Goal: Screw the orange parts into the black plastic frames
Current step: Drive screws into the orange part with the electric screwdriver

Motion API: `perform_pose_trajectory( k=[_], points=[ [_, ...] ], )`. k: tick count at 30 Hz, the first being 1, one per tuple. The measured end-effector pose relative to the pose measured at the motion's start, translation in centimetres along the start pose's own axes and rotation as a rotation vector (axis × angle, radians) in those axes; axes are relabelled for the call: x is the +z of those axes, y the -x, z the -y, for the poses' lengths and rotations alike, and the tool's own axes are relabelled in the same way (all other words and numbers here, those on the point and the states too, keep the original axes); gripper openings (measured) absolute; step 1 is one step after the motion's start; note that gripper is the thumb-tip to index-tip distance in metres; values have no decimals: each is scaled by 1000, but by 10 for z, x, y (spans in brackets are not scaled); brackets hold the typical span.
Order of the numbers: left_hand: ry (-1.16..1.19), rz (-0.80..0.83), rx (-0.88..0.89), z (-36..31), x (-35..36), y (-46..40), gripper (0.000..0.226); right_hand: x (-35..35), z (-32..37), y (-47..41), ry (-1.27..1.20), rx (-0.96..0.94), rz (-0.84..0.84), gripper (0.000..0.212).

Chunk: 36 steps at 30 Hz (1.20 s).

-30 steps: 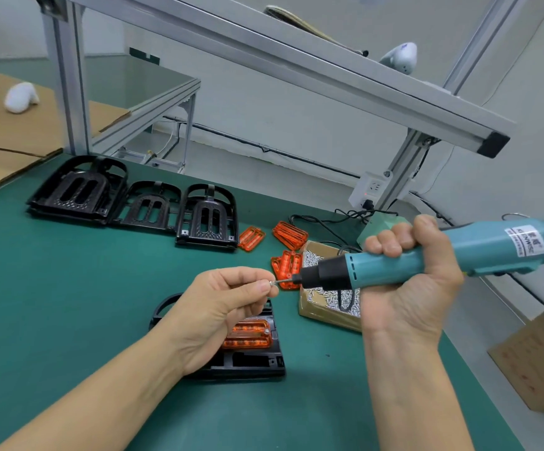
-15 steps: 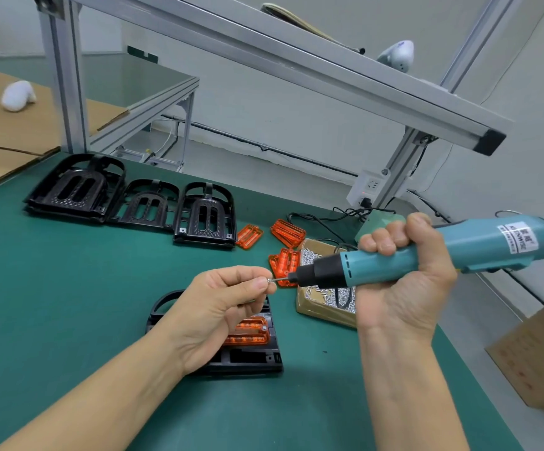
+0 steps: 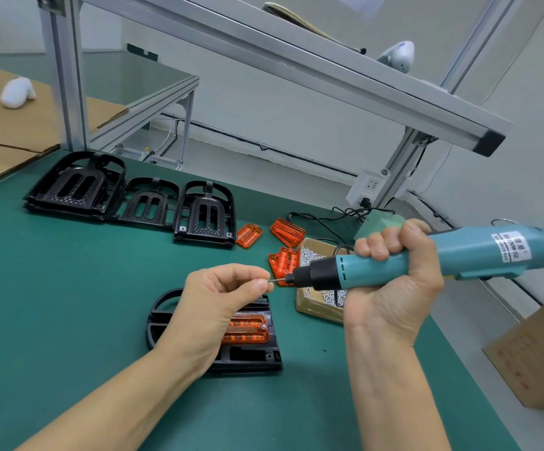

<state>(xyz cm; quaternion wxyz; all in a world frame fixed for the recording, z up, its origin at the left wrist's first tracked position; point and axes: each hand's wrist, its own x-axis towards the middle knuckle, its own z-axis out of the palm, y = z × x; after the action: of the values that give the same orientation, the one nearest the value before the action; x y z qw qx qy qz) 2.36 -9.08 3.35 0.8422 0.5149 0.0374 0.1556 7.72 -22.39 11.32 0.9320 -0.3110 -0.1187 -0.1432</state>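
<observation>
Nearest me, at about 6 o'clock on the green desk (image 3: 69, 304), lies a black plastic frame (image 3: 248, 359) with an orange part (image 3: 248, 328) already seated in it; my left hand (image 3: 218, 297) hovers just above it, thumb and forefinger pinched on what looks like a small screw (image 3: 270, 280), which I am setting onto the bit of the electric screwdriver (image 3: 394, 265). My right hand (image 3: 394, 281) has its grip wrapped fully round the teal body of that tool, held level and pointing toward 9 o'clock. I cannot tell whether any screw is in this orange part yet, so I judge this frame as fitted but not fastened. Just beyond the tool, toward 1 o'clock, an open box of screws (image 3: 316, 307) sits on the desk, and past it several loose orange parts (image 3: 287, 232) wait, well apart from any frame. Farther off, around 10 to 11 o'clock, a row of black frames (image 3: 140, 203) lies with no orange showing in them. By my reckoning most of the work is ahead.
</observation>
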Motion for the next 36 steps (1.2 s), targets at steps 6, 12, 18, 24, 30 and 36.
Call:
perform_pose_trajectory(
  k=[6,12,18,24,30,36],
  points=[
    [-55,-61,35,2,-2,0,13,1,-8,3,-20,-1,-10,15],
    [-10,-23,-7,-3,-6,-2,17,1,-11,0,-47,32,-19,18],
    [-165,39,39,-10,-11,-3,19,0,-14,2,-19,74,23,23],
    [-242,48,64,-15,-13,-6,18,1,-14,0,-38,60,23,20],
    [-22,79,-52,-9,-16,-4,23,0,-15,-3,-50,69,-5,21],
    [39,66,-87,-8,-16,-4,23,0,-15,-2,-62,73,35,17]
  ],
)
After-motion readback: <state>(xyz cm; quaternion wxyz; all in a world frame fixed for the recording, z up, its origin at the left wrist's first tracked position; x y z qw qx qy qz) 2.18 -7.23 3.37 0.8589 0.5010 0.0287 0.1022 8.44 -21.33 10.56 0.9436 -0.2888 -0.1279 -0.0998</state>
